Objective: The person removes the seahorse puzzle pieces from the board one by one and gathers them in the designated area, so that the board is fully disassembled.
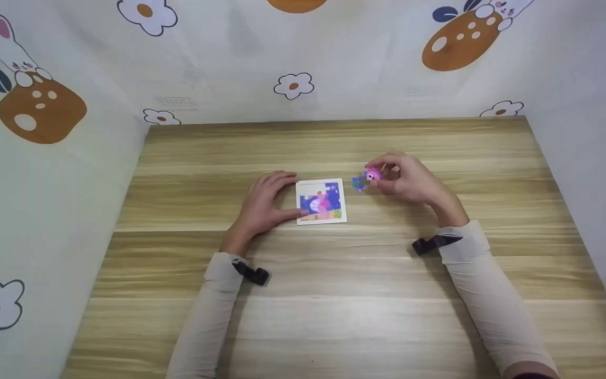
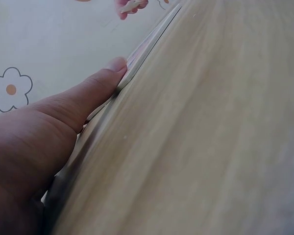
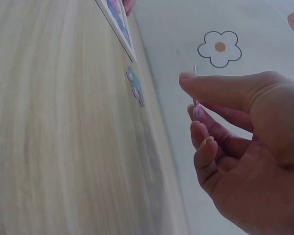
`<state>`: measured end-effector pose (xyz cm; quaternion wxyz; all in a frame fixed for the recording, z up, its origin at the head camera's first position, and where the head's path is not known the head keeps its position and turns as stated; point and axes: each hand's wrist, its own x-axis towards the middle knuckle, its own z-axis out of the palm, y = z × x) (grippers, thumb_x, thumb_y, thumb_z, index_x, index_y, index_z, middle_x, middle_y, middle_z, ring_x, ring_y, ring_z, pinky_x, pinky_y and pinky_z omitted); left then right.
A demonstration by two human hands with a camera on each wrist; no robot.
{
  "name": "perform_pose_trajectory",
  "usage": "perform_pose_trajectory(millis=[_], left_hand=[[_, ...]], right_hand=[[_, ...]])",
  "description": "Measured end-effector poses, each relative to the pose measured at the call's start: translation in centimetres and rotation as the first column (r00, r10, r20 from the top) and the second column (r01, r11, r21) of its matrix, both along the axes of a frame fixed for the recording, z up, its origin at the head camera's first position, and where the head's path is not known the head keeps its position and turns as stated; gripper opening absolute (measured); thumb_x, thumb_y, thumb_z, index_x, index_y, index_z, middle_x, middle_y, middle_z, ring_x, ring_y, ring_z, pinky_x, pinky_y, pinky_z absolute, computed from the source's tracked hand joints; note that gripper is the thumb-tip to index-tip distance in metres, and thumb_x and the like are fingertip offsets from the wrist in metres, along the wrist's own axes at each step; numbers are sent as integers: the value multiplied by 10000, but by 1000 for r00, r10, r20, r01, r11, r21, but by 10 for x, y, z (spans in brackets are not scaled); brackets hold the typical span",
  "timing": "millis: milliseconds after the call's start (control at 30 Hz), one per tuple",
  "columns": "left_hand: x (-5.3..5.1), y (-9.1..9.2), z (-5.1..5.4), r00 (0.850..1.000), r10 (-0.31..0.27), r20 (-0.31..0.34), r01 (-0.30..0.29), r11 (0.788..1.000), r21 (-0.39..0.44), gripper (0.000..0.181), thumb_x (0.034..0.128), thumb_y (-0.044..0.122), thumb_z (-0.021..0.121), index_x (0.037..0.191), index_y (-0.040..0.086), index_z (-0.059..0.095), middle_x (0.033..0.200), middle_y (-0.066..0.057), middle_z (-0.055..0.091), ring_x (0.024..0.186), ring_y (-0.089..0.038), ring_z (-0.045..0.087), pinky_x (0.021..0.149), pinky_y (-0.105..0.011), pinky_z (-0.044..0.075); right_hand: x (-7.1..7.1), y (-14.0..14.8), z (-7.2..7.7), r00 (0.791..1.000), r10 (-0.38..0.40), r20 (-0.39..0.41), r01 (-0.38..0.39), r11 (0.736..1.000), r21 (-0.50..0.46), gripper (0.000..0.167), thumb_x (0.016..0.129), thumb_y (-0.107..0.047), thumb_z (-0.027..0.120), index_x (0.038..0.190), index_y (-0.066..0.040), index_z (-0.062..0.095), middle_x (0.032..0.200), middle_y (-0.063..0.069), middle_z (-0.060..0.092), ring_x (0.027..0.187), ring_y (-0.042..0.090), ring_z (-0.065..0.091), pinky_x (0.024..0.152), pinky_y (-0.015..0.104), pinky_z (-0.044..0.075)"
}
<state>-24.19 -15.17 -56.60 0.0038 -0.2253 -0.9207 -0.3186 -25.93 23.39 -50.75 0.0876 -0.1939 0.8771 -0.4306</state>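
Note:
A square puzzle board (image 1: 321,221) with a white frame lies on the table, partly filled with blue, pink and purple pieces; its upper left is bare. The left hand (image 1: 267,204) rests at the board's left side, thumb on its lower left edge, fingers spread near the upper left corner. The right hand (image 1: 411,179) pinches a pink puzzle piece (image 1: 372,175) between thumb and fingers, held above the table in the right wrist view, where the piece (image 3: 195,113) is seen edge-on. A blue-green piece (image 1: 357,183) lies on the table between the board and the right hand.
The wooden table (image 1: 313,295) is bordered at the back and sides by a pale cloth (image 1: 219,68) printed with flowers and rabbits. Black wrist straps with small cameras sit on both sleeves.

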Motion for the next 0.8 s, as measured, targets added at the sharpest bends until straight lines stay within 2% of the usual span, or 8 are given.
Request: perform_pose_trajectory(millis=[100, 200, 400, 800], left_hand=[[0, -1, 0, 1000, -2, -4, 2, 1000, 6, 873, 815, 706, 850, 1526, 253, 623, 1627, 49, 554, 1560, -237, 432, 1323, -541, 268], [-1, -1, 1, 1000, 2, 5, -2, 1000, 4, 868, 819, 706, 848, 1526, 255, 623, 1627, 53, 552, 1564, -229, 424, 1328, -527, 262], [-1, 1, 1, 1000, 1, 13, -1, 1000, 0, 882, 815, 712, 847, 1533, 256, 616, 1637, 48, 544, 1578, -239, 411, 1339, -540, 243], [-1, 1, 0, 1000, 1, 26, -1, 1000, 8, 900, 808, 740, 834, 1536, 258, 611, 1649, 59, 529, 1584, -235, 400, 1347, -532, 230]], right_hand=[[-2, 3, -1, 1000, 2, 5, -2, 1000, 22, 402, 903, -5, 835, 1296, -54, 765, 1218, 149, 721, 1080, 292, 657, 969, 416, 559], [-4, 5, -4, 1000, 7, 9, -7, 999, 52, 389, 898, -7, 844, 1279, -37, 773, 1188, 161, 719, 1081, 310, 662, 981, 455, 553], [-6, 8, -11, 1000, 6, 27, -9, 994, 112, 359, 908, -10, 843, 1261, -21, 781, 1139, 183, 713, 1050, 322, 665, 925, 413, 542], [-6, 9, -12, 1000, 16, 19, -18, 989, 149, 364, 910, -32, 840, 1265, 3, 770, 1157, 195, 710, 1055, 337, 666, 949, 440, 550]])
